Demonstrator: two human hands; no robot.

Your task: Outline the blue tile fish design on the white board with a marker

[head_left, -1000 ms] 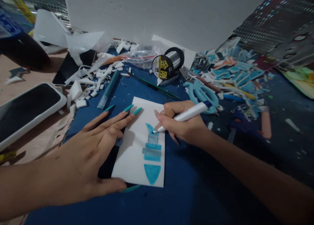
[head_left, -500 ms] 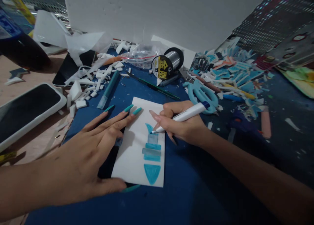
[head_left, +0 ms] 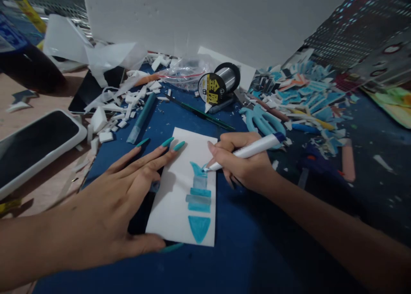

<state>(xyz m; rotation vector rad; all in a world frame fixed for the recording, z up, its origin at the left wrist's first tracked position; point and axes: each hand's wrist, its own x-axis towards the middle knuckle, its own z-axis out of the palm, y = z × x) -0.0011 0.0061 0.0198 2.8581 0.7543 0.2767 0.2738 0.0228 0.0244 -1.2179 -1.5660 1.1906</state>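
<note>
A white card (head_left: 168,208) lies on the blue work surface. Down its right half runs a turquoise fish-like drawing (head_left: 199,227), with a pointed end, crosswise bands and a forked tail. My right hand (head_left: 242,163) grips a white marker with a dark blue end (head_left: 255,148), its tip touching the right prong of the tail. Spread flat, my left hand (head_left: 125,204) steadies the card: its long turquoise nails reach over the upper left edge, while the thumb rests by the lower left corner.
Beyond the card are a spool of line (head_left: 221,84), light blue scissors (head_left: 263,120), a thin dark green rod (head_left: 205,113) and a teal stick (head_left: 141,118). Foam scraps (head_left: 308,88) pile at the back right. A phone (head_left: 38,144) and dark bottle (head_left: 28,65) sit left.
My right hand and the marker have shifted slightly right, from the middle of the tail to its right prong, where more turquoise now shows. My left hand stays put.
</note>
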